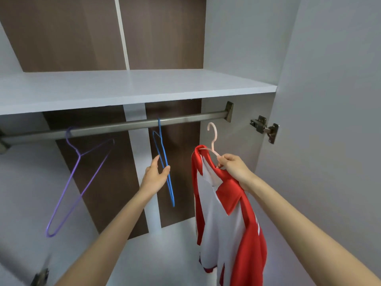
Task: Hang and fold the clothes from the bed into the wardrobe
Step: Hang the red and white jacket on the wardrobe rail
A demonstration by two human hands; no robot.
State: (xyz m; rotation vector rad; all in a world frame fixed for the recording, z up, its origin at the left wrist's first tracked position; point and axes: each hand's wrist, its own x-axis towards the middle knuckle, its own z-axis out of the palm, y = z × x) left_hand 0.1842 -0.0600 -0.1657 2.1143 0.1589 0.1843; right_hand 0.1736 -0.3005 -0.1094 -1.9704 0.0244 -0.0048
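Note:
A red and white shirt (pixel 233 223) hangs on a pale pink hanger (pixel 213 137). My right hand (pixel 233 168) grips that hanger at its neck together with the shirt's collar, holding it just below the metal rail (pixel 115 127) near the rail's right end. The pink hook is off the rail. A blue wire hanger (pixel 165 162) hangs from the rail at the middle. My left hand (pixel 156 174) touches its side, with thumb and fingers loosely spread around the wire. A purple wire hanger (pixel 76 182) hangs tilted from the rail further left.
A white shelf (pixel 132 89) runs above the rail. The wardrobe's right wall and open door (pixel 329 100) with its hinge (pixel 265 129) stand close to my right hand. The wardrobe's white floor (pixel 160 254) lies below.

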